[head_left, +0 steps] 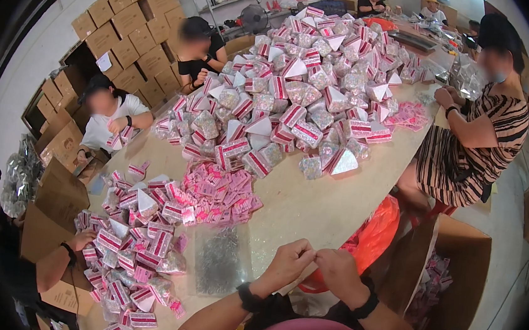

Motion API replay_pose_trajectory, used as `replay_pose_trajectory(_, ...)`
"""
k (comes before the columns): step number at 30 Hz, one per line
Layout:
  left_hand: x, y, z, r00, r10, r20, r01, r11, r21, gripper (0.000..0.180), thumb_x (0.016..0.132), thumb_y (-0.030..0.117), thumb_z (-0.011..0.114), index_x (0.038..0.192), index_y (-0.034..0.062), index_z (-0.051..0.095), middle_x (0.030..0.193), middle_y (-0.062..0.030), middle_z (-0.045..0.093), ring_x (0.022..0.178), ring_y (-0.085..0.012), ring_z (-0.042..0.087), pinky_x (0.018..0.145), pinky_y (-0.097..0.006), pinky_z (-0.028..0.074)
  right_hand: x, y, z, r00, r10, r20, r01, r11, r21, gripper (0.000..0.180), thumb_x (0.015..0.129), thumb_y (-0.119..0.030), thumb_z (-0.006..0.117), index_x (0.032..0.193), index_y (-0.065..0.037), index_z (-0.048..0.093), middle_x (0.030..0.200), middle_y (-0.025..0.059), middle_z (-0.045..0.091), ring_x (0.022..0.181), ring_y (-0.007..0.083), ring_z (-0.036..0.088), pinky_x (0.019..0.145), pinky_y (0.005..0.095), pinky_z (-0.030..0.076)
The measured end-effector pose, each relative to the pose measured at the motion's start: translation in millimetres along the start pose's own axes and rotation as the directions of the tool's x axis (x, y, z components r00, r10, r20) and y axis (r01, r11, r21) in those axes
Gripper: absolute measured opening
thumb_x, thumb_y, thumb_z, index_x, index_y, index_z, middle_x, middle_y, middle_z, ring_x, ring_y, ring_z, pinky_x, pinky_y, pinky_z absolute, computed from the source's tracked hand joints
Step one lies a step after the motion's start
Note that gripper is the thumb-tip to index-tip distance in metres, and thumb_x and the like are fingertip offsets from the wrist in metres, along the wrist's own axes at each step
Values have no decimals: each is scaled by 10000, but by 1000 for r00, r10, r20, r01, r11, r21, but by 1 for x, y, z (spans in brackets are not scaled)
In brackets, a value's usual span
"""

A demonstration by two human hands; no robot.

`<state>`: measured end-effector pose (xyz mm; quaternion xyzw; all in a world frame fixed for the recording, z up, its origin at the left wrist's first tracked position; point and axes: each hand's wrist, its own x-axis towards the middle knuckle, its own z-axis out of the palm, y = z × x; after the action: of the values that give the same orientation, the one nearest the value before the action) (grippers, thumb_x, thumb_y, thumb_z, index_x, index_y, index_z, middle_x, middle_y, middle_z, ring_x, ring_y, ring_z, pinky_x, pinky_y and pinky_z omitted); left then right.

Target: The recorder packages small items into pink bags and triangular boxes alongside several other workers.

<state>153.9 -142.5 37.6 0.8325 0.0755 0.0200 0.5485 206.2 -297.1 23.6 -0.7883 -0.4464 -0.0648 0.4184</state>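
Heaped pouches and a hidden pinch at the edge of the tabletop [318,201]

Taking the person's hands as the centre of the clock, the left hand [294,259] and right hand [338,273] meet at the near edge. Each grip is pressed together, fingertips nearly touching; whether something small is pinched between them, I cannot tell. If so, a slip could drop it over the edge, probably toward the red plastic bag [378,228] at two o'clock, close by the right hand.

The big heap of pouches [308,93] at twelve o'clock is stacked loosely; a pull from low down could start a slide. The smaller heap [137,248] at nine o'clock could likewise spill over the tabletop's side if knocked. The slick pink packets [221,196] at ten o'clock might scatter under a sleeve, some onto the clear flat piece [221,262] just left of the hands.

As for containers, the pouches are clear, with glittery filling and pink-and-white tops. The red bag shows something pink inside. The open carton [466,270] at three o'clock holds pink and silvery packets low down, with room above them. Whether the stacked cartons [125,33] between ten and eleven o'clock are filled cannot be seen.
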Motion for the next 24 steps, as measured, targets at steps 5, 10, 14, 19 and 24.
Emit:
replay_pose_trajectory(5, 79, -16, -16, 997, -2, -83, 7, 998, 70, 202, 833, 194, 587, 825, -8, 580, 706, -47, 569, 625, -127, 538, 562, -276, 442, -4, 27, -4, 944, 326, 46, -325, 904, 277, 116, 824, -101, 563, 867, -5, 613, 748, 126, 608, 697, 284, 607, 612, 361, 466)
replay_pose_trajectory(10, 191, -62, -27, 910, -95, -404, 150, 983, 108, 416, 779, 309, 610, 1088, 37, 543, 942, -188, 613, 864, -334, 602, 768, -389, 473, -8, 49, -3, 789, 570, 228, -606, 662, 441, 193, 841, -135, 569, 938, 21, 629, 729, 140, 639, 671, 219, 626, 631, 307, 488)
replay_pose_trajectory(14, 234, -34, -9, 860, 113, -498, 128, 896, 425, 525, 762, 339, 640, 1158, 28, 490, 1102, -232, 537, 998, -380, 542, 861, -436, 439, -23, 66, -2, 732, 637, 241, -666, 594, 451, 179, 838, -117, 575, 934, 20, 639, 720, 98, 641, 640, 139, 615, 589, 260, 489)
replay_pose_trajectory(19, 251, -40, -3, 908, 112, -404, 187, 755, 629, 561, 757, 377, 653, 1153, 12, 499, 1129, -237, 524, 1005, -382, 534, 878, -428, 428, -18, 73, -8, 632, 703, 327, -754, 460, 469, 171, 838, -96, 571, 934, 28, 640, 745, 67, 639, 641, 100, 603, 570, 242, 505)
replay_pose_trajectory(24, 240, -73, -34, 919, -14, -395, 156, 932, 328, 502, 773, 317, 625, 1159, 22, 498, 1158, -229, 513, 1002, -376, 553, 857, -432, 445, -21, 81, 3, 643, 685, 343, -741, 442, 506, 169, 838, -101, 577, 933, 27, 635, 742, 69, 637, 634, 103, 602, 561, 248, 507)
